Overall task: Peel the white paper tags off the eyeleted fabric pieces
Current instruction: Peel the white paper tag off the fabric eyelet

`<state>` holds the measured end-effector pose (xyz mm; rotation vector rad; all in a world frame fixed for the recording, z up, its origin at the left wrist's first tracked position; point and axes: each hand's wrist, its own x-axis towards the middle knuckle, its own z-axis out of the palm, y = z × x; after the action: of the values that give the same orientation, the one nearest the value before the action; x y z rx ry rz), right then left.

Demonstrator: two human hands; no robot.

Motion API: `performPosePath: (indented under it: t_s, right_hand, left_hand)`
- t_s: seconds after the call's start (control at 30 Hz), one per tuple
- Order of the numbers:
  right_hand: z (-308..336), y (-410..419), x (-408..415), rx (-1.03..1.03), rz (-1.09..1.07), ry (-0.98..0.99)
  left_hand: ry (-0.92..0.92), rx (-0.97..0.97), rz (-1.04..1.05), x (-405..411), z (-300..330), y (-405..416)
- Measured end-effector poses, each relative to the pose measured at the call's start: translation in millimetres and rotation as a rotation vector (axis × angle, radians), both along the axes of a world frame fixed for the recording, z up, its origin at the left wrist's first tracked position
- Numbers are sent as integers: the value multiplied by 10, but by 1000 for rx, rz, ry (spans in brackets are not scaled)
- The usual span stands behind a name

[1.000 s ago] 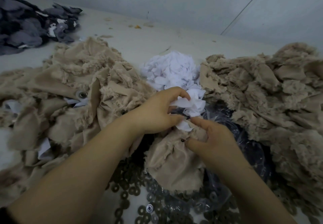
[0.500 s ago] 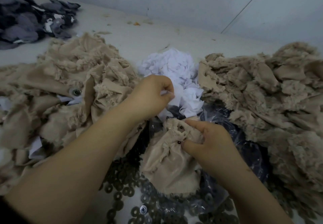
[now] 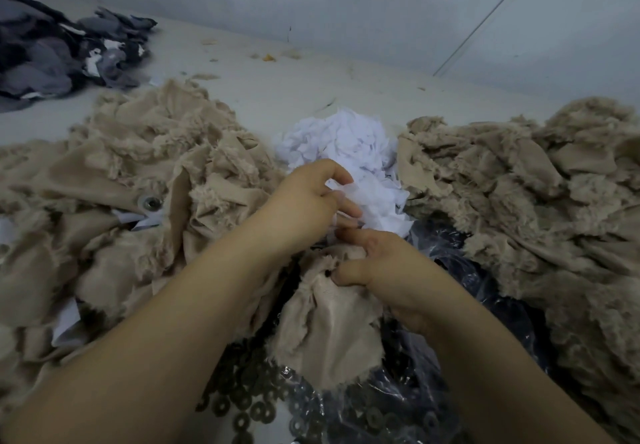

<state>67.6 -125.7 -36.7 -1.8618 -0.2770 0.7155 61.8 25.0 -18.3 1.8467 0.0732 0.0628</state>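
Peeling in hand, item by item, judged from how things lie now:

Left hand: fingers curled, pinching a blurred white tag over the near edge of the tag heap; whether the tag is wholly free of the cloth cannot be told.

Right hand: thumb and fingers clamped on the top edge of a tan piece, centre near; a dark eyelet shows just beside the thumb tip; the piece hangs below the grip, frayed at its edges.

Tag heap: white scraps, centre far, between the two tan piles; a fair mound, so many tags look to be off already.

Left pile: tan pieces, large; a metal eyelet shows with white paper just under it, and more white slips lie at the near left; judged to be the stock not yet peeled.

Right pile: tan pieces, large, no white showing; judged to be the finished stock.

Washers: dark rings, near centre, loose on the table and partly under a clear plastic bag.

Grey pile: dark cloth with white bits, far left, well apart from the work.

Estimate: roughly midway; the left pile looks about as big as the right.
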Motion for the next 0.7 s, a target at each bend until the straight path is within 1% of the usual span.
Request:
performPosePath:
  t_s: [0.1, 0.23, 0.3, 0.43, 0.57, 0.7]
  right_hand:
    - [-79, 4, 54, 30, -84, 45]
    - [-90, -32, 46, -33, -101, 40]
    - [-39, -52, -28, -67, -96, -16]
    - [81, -190, -281, -160, -88, -228]
    - [91, -393, -531, -86, -104, -229]
    - [18, -474, -669, -31, -106, -300]
  left_hand:
    - [-70, 88, 78, -4, -8, 80]
    - [-111, 117, 144, -24, -12, 94]
    - [-140, 150, 140, -72, -16, 71]
    - [-222, 311, 191, -215, -47, 24]
    - [-307, 364, 238, -443, -49, -79]
    - [-304, 341, 222, -627, -56, -162]
